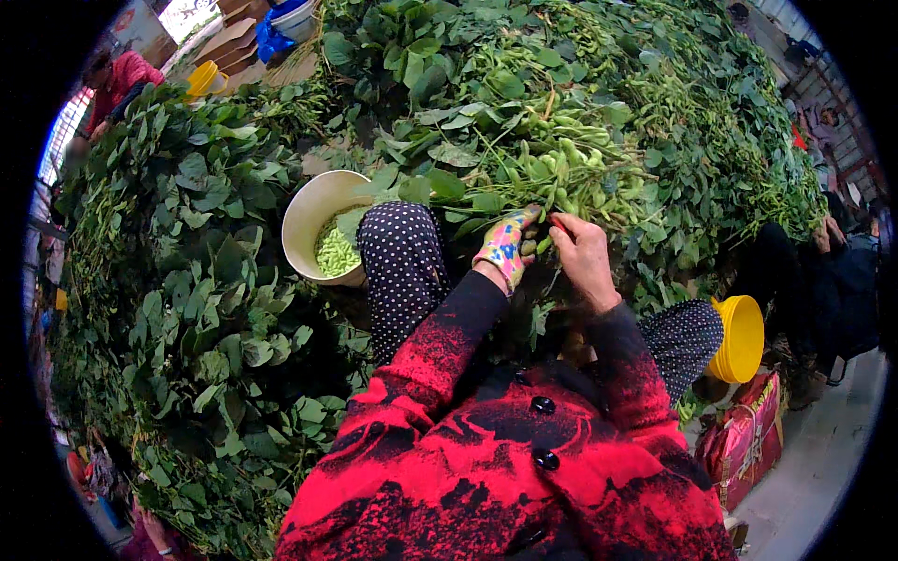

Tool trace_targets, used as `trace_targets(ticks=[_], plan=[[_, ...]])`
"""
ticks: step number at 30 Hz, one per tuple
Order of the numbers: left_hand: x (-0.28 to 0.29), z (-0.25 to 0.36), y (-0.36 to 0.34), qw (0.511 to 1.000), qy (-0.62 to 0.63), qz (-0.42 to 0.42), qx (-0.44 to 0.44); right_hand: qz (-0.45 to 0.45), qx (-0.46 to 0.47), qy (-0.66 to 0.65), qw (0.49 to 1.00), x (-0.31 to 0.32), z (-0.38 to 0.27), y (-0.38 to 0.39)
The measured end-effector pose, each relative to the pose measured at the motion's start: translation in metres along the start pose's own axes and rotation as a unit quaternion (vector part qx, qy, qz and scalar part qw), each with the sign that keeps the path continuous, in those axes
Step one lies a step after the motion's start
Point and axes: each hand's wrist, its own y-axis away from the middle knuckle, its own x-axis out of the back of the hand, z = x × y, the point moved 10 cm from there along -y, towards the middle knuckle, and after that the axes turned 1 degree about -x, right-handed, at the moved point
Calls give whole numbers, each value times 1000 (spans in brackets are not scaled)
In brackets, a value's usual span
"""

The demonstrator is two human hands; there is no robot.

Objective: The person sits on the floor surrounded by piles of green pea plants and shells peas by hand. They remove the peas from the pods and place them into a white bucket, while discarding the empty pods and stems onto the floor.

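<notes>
My left hand, in a colourful patterned glove, is closed on a leafy soybean plant with green pods in front of me. Close beside it, my bare right hand has its fingers bent together against the pods. A bit of red shows at its fingertips, and what they pinch is hidden. Between the two hands a few pods hang. Left of my knee, a cream bucket leans with shelled green beans in its bottom.
Heaped soybean plants surround me on the left, ahead and right. A yellow bucket stands by my right knee, above a red tied package. Other people sit nearby, one in a red top at the far left and one in dark clothes at right.
</notes>
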Motion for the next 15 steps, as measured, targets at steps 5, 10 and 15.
trace_targets(ticks=[5,10,15], plan=[[-11,13,28,999,-23,14,-34,-3,-37,-25,999,-3,-2,4],[-12,4,17,1000,-25,-17,4,7,-41,-53,998,12,-7,7],[0,-6,-3,999,-42,-2,-11,91,-76,-57,991,52,-24,-3]])
